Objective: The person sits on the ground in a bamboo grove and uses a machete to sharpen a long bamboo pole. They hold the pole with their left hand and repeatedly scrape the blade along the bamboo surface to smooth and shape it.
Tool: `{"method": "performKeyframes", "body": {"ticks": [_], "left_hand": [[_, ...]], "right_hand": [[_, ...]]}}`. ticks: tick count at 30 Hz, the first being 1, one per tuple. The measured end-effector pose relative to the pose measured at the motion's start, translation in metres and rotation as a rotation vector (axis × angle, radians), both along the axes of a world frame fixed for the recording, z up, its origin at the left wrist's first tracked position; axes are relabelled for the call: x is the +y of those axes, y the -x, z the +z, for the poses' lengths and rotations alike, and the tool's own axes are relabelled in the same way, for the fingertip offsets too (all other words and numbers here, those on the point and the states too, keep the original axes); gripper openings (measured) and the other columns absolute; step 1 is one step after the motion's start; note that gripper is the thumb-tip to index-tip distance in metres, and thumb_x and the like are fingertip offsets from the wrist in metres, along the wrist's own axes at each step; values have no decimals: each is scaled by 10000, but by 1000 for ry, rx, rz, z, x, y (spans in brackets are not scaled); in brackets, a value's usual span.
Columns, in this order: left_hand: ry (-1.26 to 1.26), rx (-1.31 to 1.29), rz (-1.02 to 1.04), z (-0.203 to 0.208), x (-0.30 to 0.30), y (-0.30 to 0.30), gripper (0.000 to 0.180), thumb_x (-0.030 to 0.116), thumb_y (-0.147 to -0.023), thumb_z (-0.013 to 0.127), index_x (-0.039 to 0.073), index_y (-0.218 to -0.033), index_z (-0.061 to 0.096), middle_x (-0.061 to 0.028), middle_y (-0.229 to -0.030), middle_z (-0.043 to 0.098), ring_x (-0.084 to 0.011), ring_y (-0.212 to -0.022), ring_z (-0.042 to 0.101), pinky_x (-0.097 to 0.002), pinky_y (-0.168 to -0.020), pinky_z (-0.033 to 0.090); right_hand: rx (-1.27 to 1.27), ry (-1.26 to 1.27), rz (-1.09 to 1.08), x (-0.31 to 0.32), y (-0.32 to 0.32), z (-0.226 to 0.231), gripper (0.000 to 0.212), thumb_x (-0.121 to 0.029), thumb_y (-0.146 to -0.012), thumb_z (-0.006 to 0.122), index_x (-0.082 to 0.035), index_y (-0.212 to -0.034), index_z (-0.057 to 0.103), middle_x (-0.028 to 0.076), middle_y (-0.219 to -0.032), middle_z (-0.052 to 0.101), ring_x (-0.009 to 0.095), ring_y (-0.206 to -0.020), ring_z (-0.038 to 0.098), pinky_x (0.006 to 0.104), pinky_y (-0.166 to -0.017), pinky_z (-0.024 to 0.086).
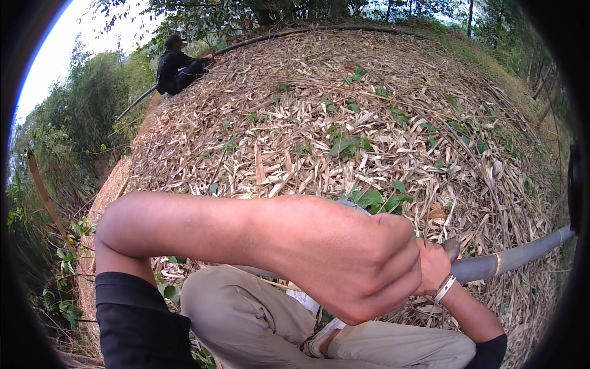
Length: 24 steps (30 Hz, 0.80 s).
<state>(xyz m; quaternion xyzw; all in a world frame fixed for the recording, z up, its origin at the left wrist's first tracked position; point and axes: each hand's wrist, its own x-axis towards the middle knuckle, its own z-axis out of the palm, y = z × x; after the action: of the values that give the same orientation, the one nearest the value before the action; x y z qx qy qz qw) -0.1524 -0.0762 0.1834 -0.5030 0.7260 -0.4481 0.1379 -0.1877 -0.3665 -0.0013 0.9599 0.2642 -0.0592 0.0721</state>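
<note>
The left hand [362, 270] fills the middle of the view, curled into a loose fist with the knuckles turned toward the camera. The forearm runs in from the left edge, bent at the elbow above a black sleeve [132, 320]. What the fist closes on cannot be seen, since the back of the hand hides the palm and fingers, so I cannot tell whether it holds anything.

The right hand [434, 265] sits just behind and to the right of the left, partly covered by it. It is wrapped around the near end of a grey bamboo pole [510, 258], with a pale band [445, 288] on the wrist. The pole runs from that grip out to the right and slightly upward, reaching the right rim of the picture. So the pole lies to the right of both hands, touching the right one; contact with the left hand is hidden.

Below the hands are the person's bent legs in tan trousers [246, 313], with a light shoe [319, 341] between them.

The ground [295, 104] all around is a thick layer of dry, straw-coloured bamboo leaves, with small green plants [375, 198] poking through just beyond the hands. Far up on the left, well apart, another person in dark clothes [175, 71] crouches beside a long dark pole [276, 34] that curves along the top of the leaf litter. Trees and bushes ring the clearing
</note>
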Motion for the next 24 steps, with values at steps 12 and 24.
{"method": "performKeyframes", "body": {"ticks": [12, 24], "left_hand": [[-22, 55, -55, -5, -4, 2, 130, 136, -816, 601, 21, -756, 590, -87, -810, 594, -120, -602, 498, -264, -487, 330], [-22, 108, -56, -11, 2, 2, 173, 175, -748, 626, 8, -768, 586, 20, -647, 474, -122, -549, 461, -301, -507, 338]], "right_hand": [[9, 48, -9, -2, 2, -1, 582, -566, -487, 866, -226, -948, 760, 120, -979, 555, 291, -883, 654, 422, -738, 522], [14, 39, -9, 1, 2, 1, 599, -598, -486, 867, -221, -938, 762, 125, -981, 564, 303, -873, 661, 426, -710, 544]]}}
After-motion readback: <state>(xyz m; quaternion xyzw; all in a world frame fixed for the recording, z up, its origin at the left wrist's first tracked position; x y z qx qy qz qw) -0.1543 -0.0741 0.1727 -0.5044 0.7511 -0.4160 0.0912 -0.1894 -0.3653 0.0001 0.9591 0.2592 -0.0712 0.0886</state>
